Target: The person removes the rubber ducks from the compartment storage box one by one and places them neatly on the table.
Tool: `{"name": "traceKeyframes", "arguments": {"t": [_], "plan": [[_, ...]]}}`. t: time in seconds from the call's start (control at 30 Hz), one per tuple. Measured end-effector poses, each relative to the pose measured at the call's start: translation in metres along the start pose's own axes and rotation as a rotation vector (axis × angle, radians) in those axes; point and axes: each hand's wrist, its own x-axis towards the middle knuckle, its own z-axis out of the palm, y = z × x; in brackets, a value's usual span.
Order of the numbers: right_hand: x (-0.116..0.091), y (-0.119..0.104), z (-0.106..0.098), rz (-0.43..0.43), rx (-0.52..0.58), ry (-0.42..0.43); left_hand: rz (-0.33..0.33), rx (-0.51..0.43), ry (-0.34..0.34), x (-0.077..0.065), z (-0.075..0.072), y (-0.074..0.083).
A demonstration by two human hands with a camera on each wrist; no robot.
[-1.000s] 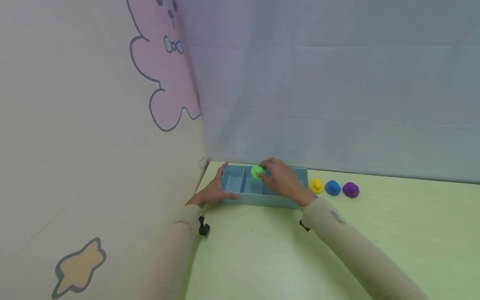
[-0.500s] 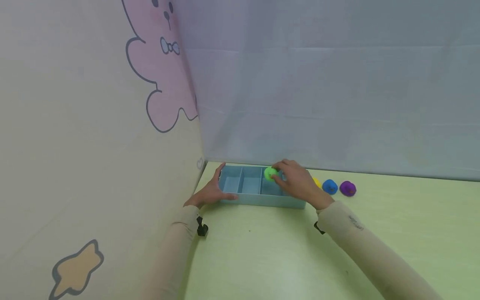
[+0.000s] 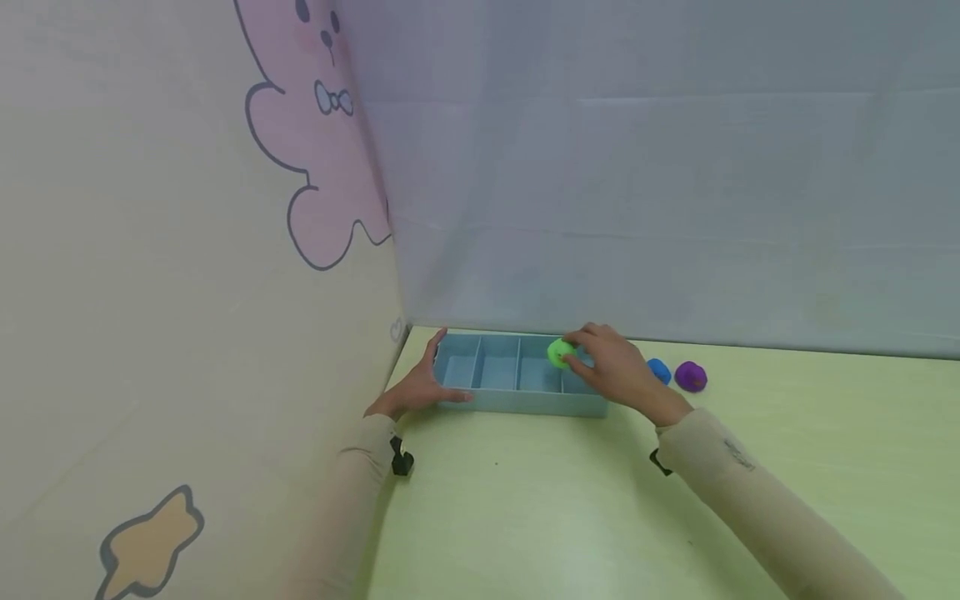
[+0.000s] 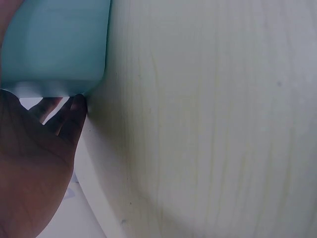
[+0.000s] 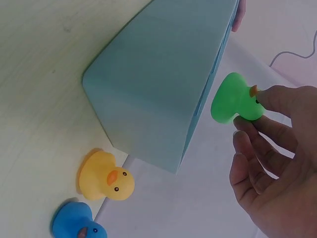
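A light-blue divided box (image 3: 525,403) with a row of compartments lies on the table. At its left end, my left hand (image 3: 420,387) holds it, thumb along the front wall and fingers at the end wall. My right hand (image 3: 621,368) pinches a green rubber duck (image 5: 234,100) by its head between thumb and fingers. In the head view the duck is over the right half of the box, above its rim. A yellow rubber duck (image 5: 103,176) sits just off the box's right end; the right hand hides it in the head view.
To the right of the box, a blue rubber duck (image 3: 658,371) and a purple rubber duck (image 3: 691,377) stand on the pale table (image 3: 525,508). A grey curtain-like backdrop (image 3: 637,208) rises behind, and a wall with cartoon prints (image 3: 187,333) borders the left side.
My right hand has carried the green duck rightward, from above the second compartment to farther along the box. The yellow duck has become hidden in the head view. The left hand stays on the box.
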Motion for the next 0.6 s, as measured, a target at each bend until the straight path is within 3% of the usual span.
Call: {"name": "traceKeyframes", "arguments": {"t": [0.6], "plan": [[-0.020, 0.016, -0.011, 0.052, 0.024, 0.027, -0.013, 0.015, -0.010, 0.001, -0.003, 0.000]]}}
